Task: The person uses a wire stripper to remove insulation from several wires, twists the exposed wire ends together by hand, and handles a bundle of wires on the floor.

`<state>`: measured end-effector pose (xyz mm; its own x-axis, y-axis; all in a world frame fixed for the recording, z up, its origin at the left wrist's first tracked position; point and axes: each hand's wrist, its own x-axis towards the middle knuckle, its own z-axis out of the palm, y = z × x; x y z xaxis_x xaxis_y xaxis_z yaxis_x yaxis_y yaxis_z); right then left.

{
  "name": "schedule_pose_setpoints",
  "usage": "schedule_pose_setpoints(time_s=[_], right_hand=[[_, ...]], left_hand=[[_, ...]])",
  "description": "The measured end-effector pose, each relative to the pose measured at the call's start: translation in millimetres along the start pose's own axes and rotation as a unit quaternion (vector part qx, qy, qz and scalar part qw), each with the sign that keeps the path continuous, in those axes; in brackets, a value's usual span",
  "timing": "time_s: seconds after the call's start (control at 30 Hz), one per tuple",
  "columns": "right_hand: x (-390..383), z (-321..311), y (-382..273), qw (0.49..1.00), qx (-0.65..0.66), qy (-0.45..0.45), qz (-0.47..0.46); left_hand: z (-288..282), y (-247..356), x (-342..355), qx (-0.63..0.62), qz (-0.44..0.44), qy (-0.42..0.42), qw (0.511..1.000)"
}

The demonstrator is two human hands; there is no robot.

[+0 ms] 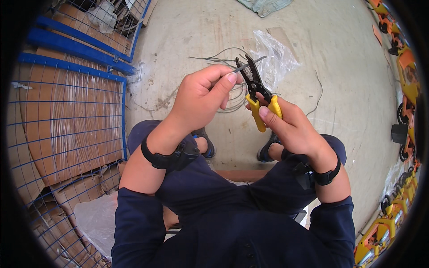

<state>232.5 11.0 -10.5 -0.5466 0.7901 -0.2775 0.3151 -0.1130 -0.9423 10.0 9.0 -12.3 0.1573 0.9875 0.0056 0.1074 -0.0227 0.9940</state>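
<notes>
My left hand [203, 96] pinches a thin dark grey cable [241, 68] between thumb and forefinger. The cable's end passes between the jaws of a wire stripper [253, 76] and sticks out a little past them to the right. My right hand [286, 123] is wrapped round the tool's yellow handles, which stand somewhat apart. Its black jaws point up and away from me, and whether they bite on the cable I cannot tell. Below my hands a loose coil of the same sort of cable [235, 103] lies on the floor, partly hidden by my left hand.
Crumpled clear plastic film [273, 58] lies on the concrete floor beyond the tool. A blue wire-mesh cage [71, 111] with cardboard inside stands at my left. Yellow and orange wheeled machines [407, 76] line the right side. A grey-green cloth [263, 6] lies at the far edge.
</notes>
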Motion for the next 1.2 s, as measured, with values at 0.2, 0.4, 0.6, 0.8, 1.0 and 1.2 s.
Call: schedule_pose_setpoints(time_s=[0.2,0.4,0.6,0.8,1.0,1.2], right_hand=[[0.3,-1.1,1.5,1.000,-0.003,-0.005,0.001],[0.4,-0.8,2.2,1.000,0.008,-0.007,0.003],[0.7,-0.9,2.7,1.000,0.010,-0.007,0.007],[1.6,-0.5,2.2,1.000,0.006,-0.010,0.008],[1.8,-0.9,4.1,0.999,-0.031,0.002,0.008],[1.7,0.3,-1.2,0.989,-0.119,0.026,-0.085]], left_hand=[[0.9,2.1,0.4,0.016,-0.009,-0.013,1.000],[1.4,2.7,0.6,0.043,-0.012,-0.003,0.999],[2.5,2.2,0.4,0.054,-0.008,-0.004,0.999],[1.1,0.6,-0.5,0.071,-0.005,0.000,0.997],[1.9,0.7,0.2,0.084,-0.014,0.002,0.996],[2.3,2.1,-1.0,0.110,-0.036,-0.001,0.993]])
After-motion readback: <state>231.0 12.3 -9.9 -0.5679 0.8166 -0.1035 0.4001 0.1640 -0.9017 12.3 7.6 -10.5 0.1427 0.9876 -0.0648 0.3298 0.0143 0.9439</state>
